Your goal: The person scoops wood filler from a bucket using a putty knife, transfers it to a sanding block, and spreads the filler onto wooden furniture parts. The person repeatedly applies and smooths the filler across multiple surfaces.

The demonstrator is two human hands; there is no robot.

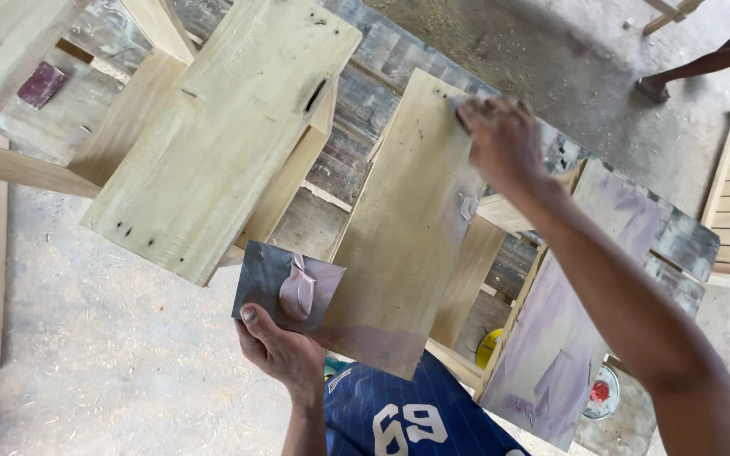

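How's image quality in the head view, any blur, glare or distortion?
Head view: soft daylight, no glare; right hand slightly motion-blurred on the board; left hand and its putty plate sharp; wide-angle tilt skews the edges.

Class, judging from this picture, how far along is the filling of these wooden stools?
Done: the right stool top is already smeared with greyish putty. In hand: the right hand presses a scraper on the middle stool top, while the left hand holds a putty-loaded palette. Left: the left stool top looks bare.
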